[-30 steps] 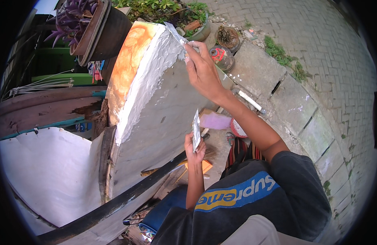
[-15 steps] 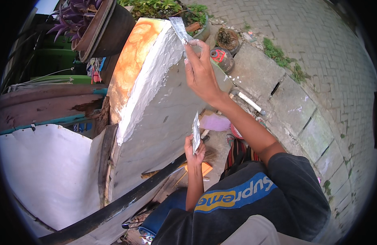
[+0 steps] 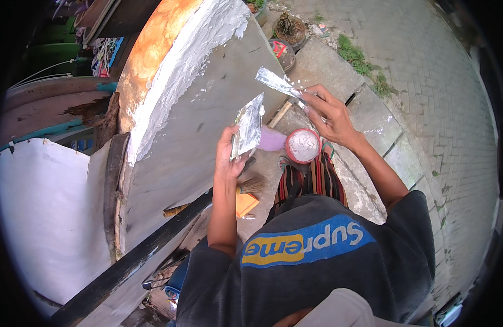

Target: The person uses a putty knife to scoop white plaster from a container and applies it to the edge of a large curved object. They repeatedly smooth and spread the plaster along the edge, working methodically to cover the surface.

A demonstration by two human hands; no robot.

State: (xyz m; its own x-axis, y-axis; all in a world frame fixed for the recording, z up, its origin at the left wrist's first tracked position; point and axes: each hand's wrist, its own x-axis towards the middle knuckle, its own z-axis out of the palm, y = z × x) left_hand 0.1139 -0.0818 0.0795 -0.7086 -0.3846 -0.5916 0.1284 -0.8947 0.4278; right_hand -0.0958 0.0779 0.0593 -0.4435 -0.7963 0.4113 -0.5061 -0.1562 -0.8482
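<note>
My right hand (image 3: pixel 334 119) grips a putty knife (image 3: pixel 275 82), its blade coated with white paste and pointing left. My left hand (image 3: pixel 227 148) holds up a flat rectangular scraper (image 3: pixel 248 126), also smeared with white. The two tools are close together but apart. Both are in front of a grey wall (image 3: pixel 208 109), whose top edge carries a thick, rough band of wet white putty (image 3: pixel 178 76). Beyond that band the wall's top is stained orange (image 3: pixel 152 52). Below my right hand, by my feet, sits a round red tub (image 3: pixel 303 146) containing white paste.
A dark pole (image 3: pixel 137 261) slants across the lower left beside a white sheet (image 3: pixel 50 212). A broom head (image 3: pixel 252 184) and an orange object (image 3: pixel 246 205) lie near the wall's foot. Potted plants (image 3: pixel 289 28) and concrete slabs (image 3: pixel 366 114) border the paved lane (image 3: pixel 453 109).
My right hand has drawn the putty knife off the wall's top edge, back toward me. My left hand has raised the scraper to meet it. The view has shifted, and the red tub shows fully.
</note>
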